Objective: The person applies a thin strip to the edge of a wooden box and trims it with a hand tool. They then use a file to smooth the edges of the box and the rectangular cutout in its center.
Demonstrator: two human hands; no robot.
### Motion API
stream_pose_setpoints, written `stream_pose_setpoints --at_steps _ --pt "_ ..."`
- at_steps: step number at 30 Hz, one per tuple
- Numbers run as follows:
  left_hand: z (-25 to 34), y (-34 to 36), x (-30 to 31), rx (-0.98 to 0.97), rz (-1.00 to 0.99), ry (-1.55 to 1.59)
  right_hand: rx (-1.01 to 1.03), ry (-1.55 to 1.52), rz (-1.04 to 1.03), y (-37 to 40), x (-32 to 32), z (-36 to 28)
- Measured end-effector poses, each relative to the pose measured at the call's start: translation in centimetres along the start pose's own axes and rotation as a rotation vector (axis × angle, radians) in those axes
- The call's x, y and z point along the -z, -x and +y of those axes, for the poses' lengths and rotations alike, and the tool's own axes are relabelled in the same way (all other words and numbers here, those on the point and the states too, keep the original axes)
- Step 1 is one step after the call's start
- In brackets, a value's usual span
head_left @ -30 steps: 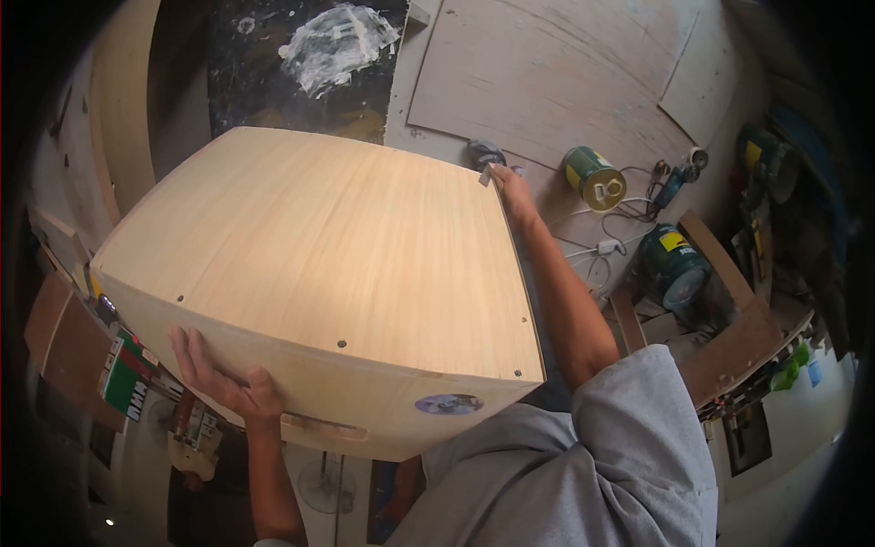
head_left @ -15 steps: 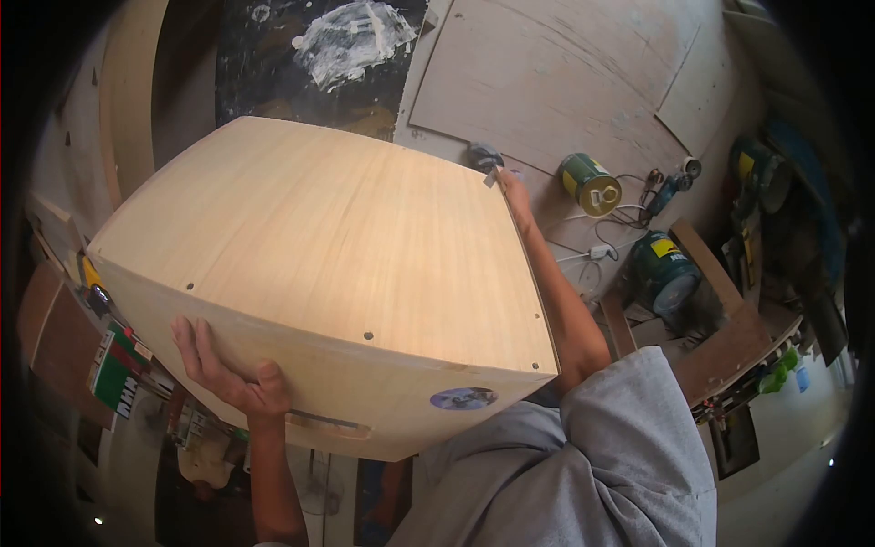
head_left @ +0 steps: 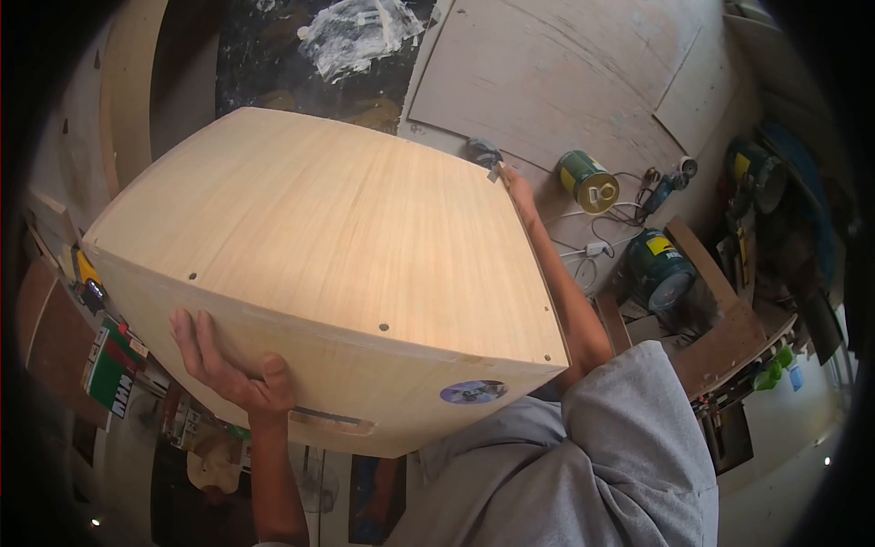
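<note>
A large pale wooden box point(head_left: 328, 246) fills the middle of the view, with screw holes along its edge, a slot and a round sticker point(head_left: 473, 392) on its near side. My left hand point(head_left: 232, 369) lies against that near side, fingers spread and thumb apart. At the box's far right corner is my right hand point(head_left: 518, 191), its fingers closed around a small flat piece point(head_left: 495, 171) that I cannot make out. A dark rounded tool point(head_left: 481, 152) sits just beyond it.
Beyond the box are a black board point(head_left: 301, 55) with white smears and a large worn panel point(head_left: 556, 73). Green cans point(head_left: 588, 182), cables and a power strip point(head_left: 597, 249) are at the right. A green carton point(head_left: 109, 374) stands at the left.
The box's near right corner has shifted slightly right, and its far edge has moved slightly up in view. Both hands keep their places on it.
</note>
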State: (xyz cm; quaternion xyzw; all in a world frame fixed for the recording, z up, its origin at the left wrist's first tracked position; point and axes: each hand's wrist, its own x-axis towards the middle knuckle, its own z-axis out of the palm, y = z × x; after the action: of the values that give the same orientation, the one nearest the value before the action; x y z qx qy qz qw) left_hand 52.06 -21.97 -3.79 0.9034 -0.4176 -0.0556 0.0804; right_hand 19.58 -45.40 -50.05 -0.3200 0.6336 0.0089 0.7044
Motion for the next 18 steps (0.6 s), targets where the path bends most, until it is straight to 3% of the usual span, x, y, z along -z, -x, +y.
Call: stream_pose_setpoints --at_steps 5,13,18 --pt "0.2 0.0 0.1 0.005 -0.008 0.006 -0.054 -0.023 0.010 1.3 -0.2 -1.2" --pt "0.5 -0.2 0.3 0.012 -0.017 0.043 0.094 0.025 0.006 2.4 0.1 -0.6" --pt "0.5 -0.3 0.3 0.006 -0.009 0.058 0.051 -0.016 -0.014 2.6 0.4 -0.2"
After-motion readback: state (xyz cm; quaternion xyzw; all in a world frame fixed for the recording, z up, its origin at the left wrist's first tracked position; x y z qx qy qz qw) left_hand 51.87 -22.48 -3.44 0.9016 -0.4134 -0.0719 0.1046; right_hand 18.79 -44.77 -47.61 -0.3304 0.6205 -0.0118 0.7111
